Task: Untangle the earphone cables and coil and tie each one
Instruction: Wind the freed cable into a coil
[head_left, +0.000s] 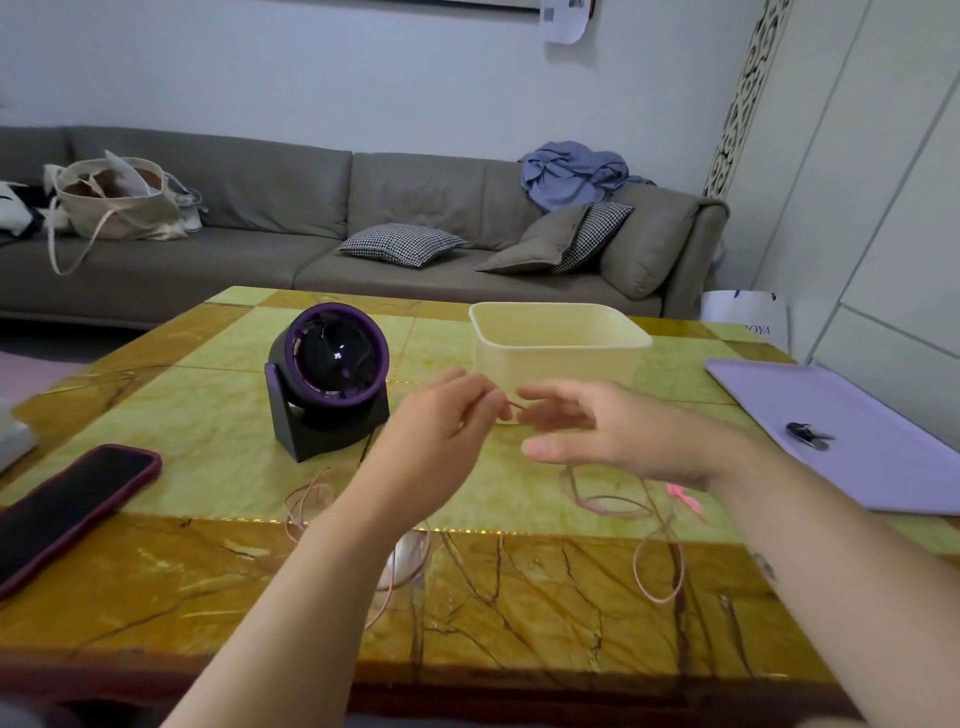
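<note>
"ROYA" on white bag (744, 314)

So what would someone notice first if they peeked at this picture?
Probably the two bare hands raised mid-table, the left hand pinching a thin pink earphone cable that runs to the right hand. Left of them stands a round black-and-purple desk fan, and behind them a cream rectangular plastic tub.

One head-worn wide-angle camera looks forward and down, close over the yellow-green marble table (208, 415), facing the grey fabric sofa (260, 249).
</note>
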